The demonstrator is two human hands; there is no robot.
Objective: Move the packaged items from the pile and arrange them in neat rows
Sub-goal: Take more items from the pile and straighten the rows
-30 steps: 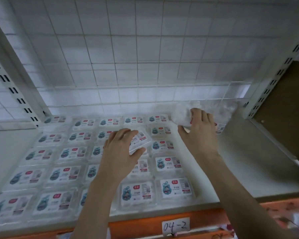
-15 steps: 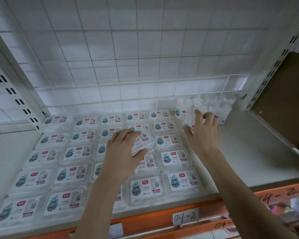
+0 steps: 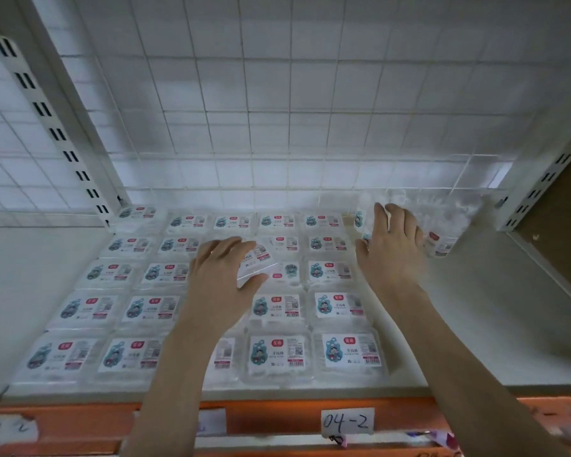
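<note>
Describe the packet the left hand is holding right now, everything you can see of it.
The clear plastic packet with a white printed label is flat and roughly rectangular; its label shows a red barcode strip and a QR code. It is tilted and skewed, raised above the neat rows of matching packets on the white shelf. The left hand grips it, fingers over the top, thumb at its near edge.

Blurred pile (image 3: 442, 219), part-hidden behind right hand (image 3: 389, 249).

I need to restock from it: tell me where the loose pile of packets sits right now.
In the head view, the pile sits at the shelf's back right corner, against the wire mesh beside the right upright, with the right hand reaching onto it.
</note>
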